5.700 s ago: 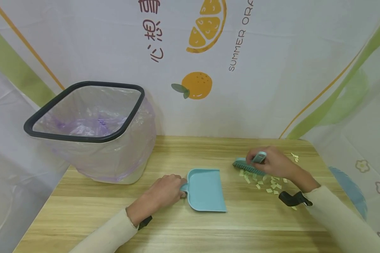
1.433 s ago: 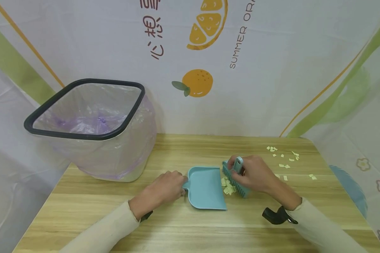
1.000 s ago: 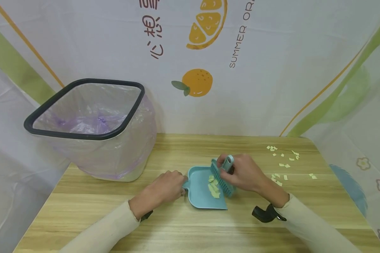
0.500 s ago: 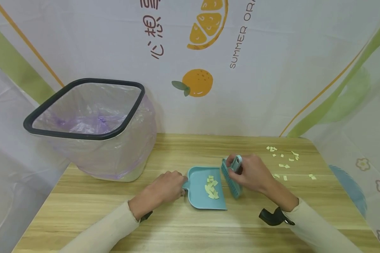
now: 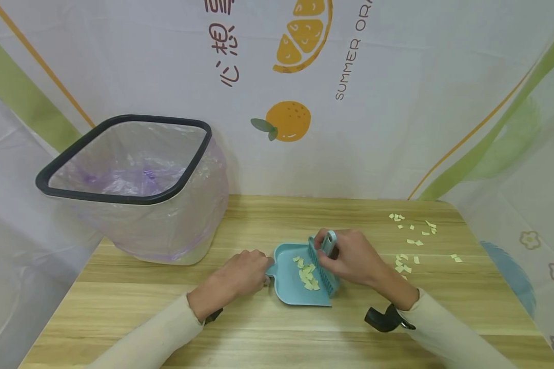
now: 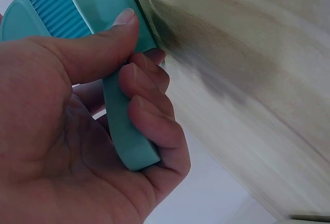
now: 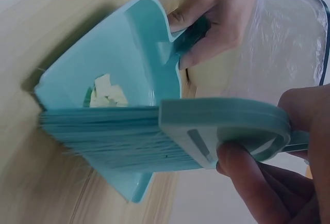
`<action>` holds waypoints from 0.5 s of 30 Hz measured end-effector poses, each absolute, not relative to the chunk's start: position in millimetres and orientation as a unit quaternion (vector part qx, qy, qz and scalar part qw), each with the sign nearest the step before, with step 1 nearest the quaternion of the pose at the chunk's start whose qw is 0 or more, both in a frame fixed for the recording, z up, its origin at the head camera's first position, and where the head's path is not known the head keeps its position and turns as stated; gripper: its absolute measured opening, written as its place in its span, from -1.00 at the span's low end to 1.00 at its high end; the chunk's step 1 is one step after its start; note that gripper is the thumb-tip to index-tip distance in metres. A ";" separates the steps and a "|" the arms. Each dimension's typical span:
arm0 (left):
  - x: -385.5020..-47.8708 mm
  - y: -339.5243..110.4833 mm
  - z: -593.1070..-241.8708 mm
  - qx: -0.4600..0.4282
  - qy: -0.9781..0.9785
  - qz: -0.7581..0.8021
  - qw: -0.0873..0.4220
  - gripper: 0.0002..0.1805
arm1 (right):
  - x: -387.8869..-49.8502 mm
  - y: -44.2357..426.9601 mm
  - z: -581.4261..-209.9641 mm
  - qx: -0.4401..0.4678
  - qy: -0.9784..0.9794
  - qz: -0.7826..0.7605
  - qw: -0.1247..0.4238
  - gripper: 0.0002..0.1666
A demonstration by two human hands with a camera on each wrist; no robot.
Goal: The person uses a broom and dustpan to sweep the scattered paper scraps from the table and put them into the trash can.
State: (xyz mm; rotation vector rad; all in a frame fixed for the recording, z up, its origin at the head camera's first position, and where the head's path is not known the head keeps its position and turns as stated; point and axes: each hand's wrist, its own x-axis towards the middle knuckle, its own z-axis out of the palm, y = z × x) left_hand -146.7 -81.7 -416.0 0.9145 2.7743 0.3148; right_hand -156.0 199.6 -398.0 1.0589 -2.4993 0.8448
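Note:
My left hand point(image 5: 240, 279) grips the handle of the light blue dustpan point(image 5: 288, 294), which lies on the table with its wide edge to the right. In the left wrist view the fingers curl round the handle point(image 6: 126, 136). My right hand point(image 5: 355, 259) holds the teal brush point(image 5: 323, 274) by its handle, bristles down at the dustpan's open edge. The right wrist view shows the bristles point(image 7: 118, 136) reaching over the pan, beside pale pieces point(image 7: 105, 94). Several pale yellow paper scraps point(image 5: 308, 277) lie inside the pan, left of the brush.
A bin point(image 5: 180, 230) with a black rim and clear liner stands at the table's back left. More scraps point(image 5: 415, 242) lie scattered on the wooden table point(image 5: 258, 338) at the right, some near the right forearm. A printed white curtain point(image 5: 374, 154) hangs behind.
Since half a second ago the brush and right hand have moved left over the pan's edge. Over the whole span, scraps have come from the table into the pan; the pan stays in place.

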 end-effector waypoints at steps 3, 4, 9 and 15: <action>-146.1 -82.5 -416.4 0.310 0.939 0.107 0.099 -0.74 | -157.5 194.7 -399.8 0.369 -0.868 0.295 0.155 -0.88; -145.8 -82.6 -416.5 0.310 0.939 0.107 0.098 -0.74 | -157.6 193.4 -399.5 0.369 -0.867 0.297 0.155 -0.88; -144.5 -82.9 -416.2 0.314 0.939 0.106 0.091 -0.73 | -157.6 189.3 -397.0 0.363 -0.866 0.312 0.143 -0.89; -144.4 -83.9 -416.6 0.318 0.938 0.106 0.085 -0.73 | -157.0 191.9 -396.3 0.348 -0.867 0.329 0.134 -0.88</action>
